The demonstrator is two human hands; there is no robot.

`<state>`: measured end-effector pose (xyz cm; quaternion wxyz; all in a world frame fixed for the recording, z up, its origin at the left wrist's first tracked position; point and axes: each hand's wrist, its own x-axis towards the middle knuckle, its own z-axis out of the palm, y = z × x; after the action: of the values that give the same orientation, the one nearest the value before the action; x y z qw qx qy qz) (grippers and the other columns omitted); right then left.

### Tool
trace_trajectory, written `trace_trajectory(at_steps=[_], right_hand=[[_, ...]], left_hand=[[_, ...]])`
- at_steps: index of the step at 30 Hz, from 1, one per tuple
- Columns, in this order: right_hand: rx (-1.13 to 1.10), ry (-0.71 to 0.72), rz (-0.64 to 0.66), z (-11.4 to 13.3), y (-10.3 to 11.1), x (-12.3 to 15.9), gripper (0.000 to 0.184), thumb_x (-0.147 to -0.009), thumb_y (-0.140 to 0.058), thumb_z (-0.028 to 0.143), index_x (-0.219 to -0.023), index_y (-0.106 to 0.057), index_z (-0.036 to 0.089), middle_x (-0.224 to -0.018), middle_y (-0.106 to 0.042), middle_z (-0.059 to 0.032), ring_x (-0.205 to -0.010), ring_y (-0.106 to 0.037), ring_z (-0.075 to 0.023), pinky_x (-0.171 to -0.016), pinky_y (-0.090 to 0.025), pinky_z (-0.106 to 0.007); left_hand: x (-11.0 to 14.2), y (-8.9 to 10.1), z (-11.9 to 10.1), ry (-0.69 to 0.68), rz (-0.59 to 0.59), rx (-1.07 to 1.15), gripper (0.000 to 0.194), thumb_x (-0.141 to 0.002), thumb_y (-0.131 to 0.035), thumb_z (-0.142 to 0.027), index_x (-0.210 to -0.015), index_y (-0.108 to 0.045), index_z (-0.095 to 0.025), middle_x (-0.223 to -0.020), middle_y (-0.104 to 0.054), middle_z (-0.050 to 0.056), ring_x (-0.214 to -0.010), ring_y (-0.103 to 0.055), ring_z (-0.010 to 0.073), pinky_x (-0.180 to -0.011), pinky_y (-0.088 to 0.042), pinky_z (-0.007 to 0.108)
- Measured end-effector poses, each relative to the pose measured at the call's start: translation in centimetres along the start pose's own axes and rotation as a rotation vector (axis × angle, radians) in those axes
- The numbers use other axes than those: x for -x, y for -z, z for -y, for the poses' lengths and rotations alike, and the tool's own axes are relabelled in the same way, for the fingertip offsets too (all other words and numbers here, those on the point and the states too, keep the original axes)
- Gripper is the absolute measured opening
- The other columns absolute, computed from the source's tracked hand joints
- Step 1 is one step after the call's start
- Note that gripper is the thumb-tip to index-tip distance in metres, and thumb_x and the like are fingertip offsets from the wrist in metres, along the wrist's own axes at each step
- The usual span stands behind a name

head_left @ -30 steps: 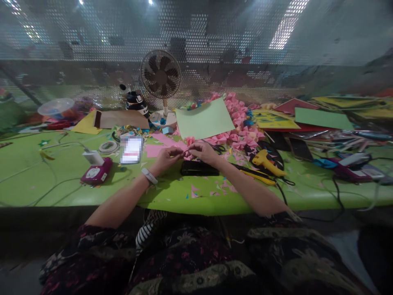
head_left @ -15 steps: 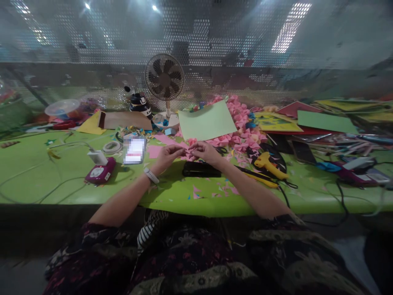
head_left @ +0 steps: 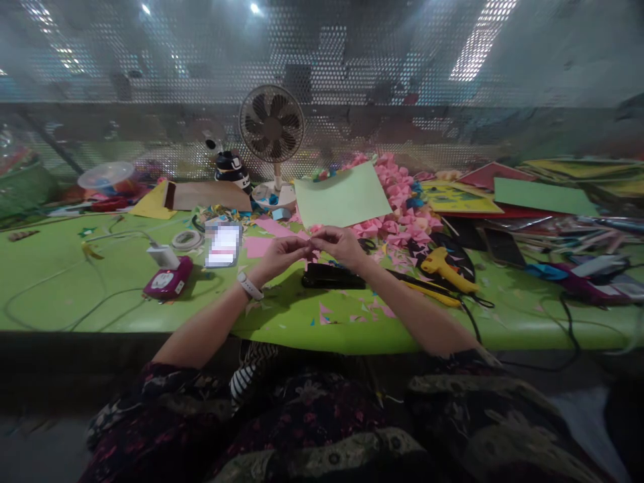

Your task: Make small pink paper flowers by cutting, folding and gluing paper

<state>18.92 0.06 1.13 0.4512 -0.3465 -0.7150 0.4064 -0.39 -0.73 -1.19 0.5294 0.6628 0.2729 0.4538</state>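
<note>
My left hand (head_left: 282,257) and my right hand (head_left: 341,245) meet fingertip to fingertip above the green table. Both are pinched closed around a small piece of pink paper (head_left: 312,255), mostly hidden by the fingers. Just under my right hand lies a long black stapler-like object (head_left: 329,276). Flat pink paper strips (head_left: 259,247) lie beyond my left hand. Behind my right hand is a heap of folded pink paper pieces (head_left: 400,201), with a pale green sheet (head_left: 342,198) resting against it.
A yellow glue gun (head_left: 447,270) and a yellow-handled cutter (head_left: 427,292) lie to the right. On the left are a phone (head_left: 224,245), a tape roll (head_left: 188,239) and a purple power adapter (head_left: 168,278) with cables. A fan (head_left: 272,126) stands at the back. Pink scraps (head_left: 326,312) litter the front.
My fingers were slightly apart on the pink paper half a second ago and are now closer together. The view has shifted a little, so the table things appear further right.
</note>
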Motion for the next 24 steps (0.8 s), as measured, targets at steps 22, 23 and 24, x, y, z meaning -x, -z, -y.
trace_trajectory(at_steps=[22,23,24], right_hand=[[0.791,0.613,-0.147,-0.8,1.0,1.1,0.022,-0.096,-0.056,0.033,-0.097,-0.076,0.025,-0.083,-0.069,-0.0059,-0.079,-0.059,-0.0186,-0.073,-0.048,-0.033],[0.858,0.625,-0.060,-0.7,0.8,1.2,0.022,-0.096,-0.055,0.033,-0.099,-0.076,0.026,-0.084,-0.069,-0.0062,-0.080,-0.058,-0.0192,-0.073,-0.047,-0.033],[0.910,0.629,0.011,-0.7,0.7,1.3,0.023,-0.097,-0.054,0.033,-0.100,-0.076,0.026,-0.085,-0.069,-0.0066,-0.082,-0.057,-0.0198,-0.073,-0.046,-0.034]], left_hand=[[0.6,-1.0,-1.8,0.190,-0.102,0.229,0.050,-0.080,-0.067,-0.061,-0.095,-0.076,-0.015,-0.092,-0.077,0.011,-0.088,-0.071,0.0207,-0.086,-0.054,0.035],[0.6,-1.1,-1.7,0.216,-0.098,0.283,0.048,-0.080,-0.068,-0.060,-0.096,-0.076,-0.015,-0.093,-0.077,0.011,-0.089,-0.071,0.0205,-0.087,-0.054,0.036],[0.6,-1.1,-1.5,0.237,-0.103,0.324,0.045,-0.079,-0.071,-0.057,-0.094,-0.076,-0.015,-0.092,-0.076,0.010,-0.086,-0.071,0.0193,-0.086,-0.054,0.035]])
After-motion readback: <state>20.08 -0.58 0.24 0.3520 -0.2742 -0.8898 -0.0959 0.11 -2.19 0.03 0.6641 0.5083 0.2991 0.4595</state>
